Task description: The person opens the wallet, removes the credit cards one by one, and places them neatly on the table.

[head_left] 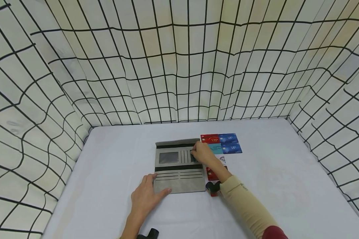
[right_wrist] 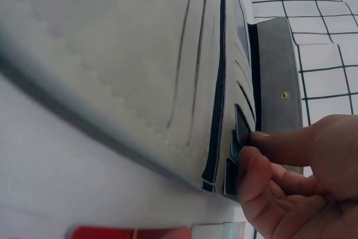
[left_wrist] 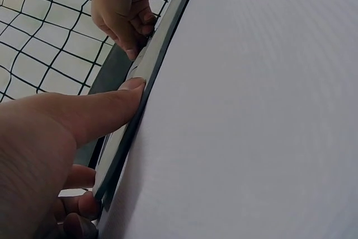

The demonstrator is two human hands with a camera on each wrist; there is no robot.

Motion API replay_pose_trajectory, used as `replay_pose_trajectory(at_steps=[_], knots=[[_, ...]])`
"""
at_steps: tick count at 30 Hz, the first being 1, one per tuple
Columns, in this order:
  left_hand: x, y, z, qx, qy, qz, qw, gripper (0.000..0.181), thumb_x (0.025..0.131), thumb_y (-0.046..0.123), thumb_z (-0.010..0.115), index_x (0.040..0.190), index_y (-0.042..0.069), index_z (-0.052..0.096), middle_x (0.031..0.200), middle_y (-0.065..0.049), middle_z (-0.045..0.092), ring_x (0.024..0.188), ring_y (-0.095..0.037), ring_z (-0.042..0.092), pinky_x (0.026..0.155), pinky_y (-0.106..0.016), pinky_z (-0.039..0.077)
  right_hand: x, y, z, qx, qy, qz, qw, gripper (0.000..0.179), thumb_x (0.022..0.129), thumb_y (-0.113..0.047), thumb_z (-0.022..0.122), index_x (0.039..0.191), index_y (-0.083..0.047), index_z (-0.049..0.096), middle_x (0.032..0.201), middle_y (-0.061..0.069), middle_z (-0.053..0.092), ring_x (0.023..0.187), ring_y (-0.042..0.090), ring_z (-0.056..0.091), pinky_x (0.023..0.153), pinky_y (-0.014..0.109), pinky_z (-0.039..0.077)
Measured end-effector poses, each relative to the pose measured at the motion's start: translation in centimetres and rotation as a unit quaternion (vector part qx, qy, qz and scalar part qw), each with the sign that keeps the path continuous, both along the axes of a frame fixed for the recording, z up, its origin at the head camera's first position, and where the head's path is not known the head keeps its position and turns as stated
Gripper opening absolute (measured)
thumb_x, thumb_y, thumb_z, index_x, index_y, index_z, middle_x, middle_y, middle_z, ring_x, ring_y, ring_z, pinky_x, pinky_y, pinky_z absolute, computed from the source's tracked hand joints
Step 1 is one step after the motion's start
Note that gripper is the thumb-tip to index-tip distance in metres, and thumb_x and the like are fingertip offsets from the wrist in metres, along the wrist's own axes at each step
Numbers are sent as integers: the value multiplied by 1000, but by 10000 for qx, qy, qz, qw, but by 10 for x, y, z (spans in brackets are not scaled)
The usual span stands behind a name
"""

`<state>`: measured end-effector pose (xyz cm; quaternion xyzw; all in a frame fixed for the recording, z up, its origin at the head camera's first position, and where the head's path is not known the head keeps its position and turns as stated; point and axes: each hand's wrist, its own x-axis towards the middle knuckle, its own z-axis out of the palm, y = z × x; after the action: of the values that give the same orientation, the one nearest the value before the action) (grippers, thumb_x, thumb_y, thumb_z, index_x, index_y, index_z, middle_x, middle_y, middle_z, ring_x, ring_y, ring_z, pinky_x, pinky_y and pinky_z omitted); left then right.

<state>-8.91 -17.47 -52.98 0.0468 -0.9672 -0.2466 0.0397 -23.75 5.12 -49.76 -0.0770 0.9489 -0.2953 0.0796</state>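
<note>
A grey wallet lies unfolded on the white table, with slits, a clear window and a raised back flap bearing a snap. My left hand holds its near left corner; the thumb lies on the near edge and the fingers curl at the left side. At the right-hand slots, my right hand pinches a dark card between thumb and forefinger. A strip of teal shows just beside those fingertips. Part of the pinched card is hidden by the slot and the fingers.
Right of the wallet lie a red VIP card, blue VIP cards and a teal VIP card. A white card and red cards lie partly under my right forearm. Black grid netting encloses the table's back and sides.
</note>
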Motion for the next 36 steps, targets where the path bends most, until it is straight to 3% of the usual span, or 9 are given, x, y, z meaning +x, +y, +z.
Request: replay_pose_trajectory(at_steps=[5, 12, 26, 36], knots=[[0, 1, -1, -4, 15, 11, 10000, 82, 71, 60, 82, 131, 9, 58, 119, -10, 64, 91, -31, 69, 61, -39, 48, 0, -2, 1, -47, 23, -82, 10000, 18, 96, -14, 67, 105, 1, 69, 96, 14, 71, 74, 19, 62, 71, 32, 58], [0, 1, -3, 27, 55, -62, 10000, 83, 73, 64, 78, 132, 9, 58, 123, -11, 65, 102, -32, 69, 64, -41, 50, -1, -1, -2, -128, 203, -53, 9997, 18, 96, -12, 66, 106, 2, 66, 91, 14, 71, 70, 18, 61, 63, 30, 54], [-1, 2, -3, -6, 91, -99, 9999, 83, 73, 62, 79, 131, 7, 59, 122, -11, 65, 98, -30, 69, 59, -36, 48, 1, 2, -2, -419, -127, -149, 9989, 17, 98, -9, 63, 110, 3, 62, 90, 14, 68, 71, 18, 60, 63, 29, 52], [1, -1, -2, -19, 71, -84, 9999, 83, 73, 62, 79, 131, 7, 59, 124, -11, 65, 97, -31, 69, 59, -37, 47, 3, 7, -4, -547, -63, -183, 9983, 19, 97, -7, 63, 111, 6, 63, 97, 18, 69, 71, 20, 61, 64, 30, 55]])
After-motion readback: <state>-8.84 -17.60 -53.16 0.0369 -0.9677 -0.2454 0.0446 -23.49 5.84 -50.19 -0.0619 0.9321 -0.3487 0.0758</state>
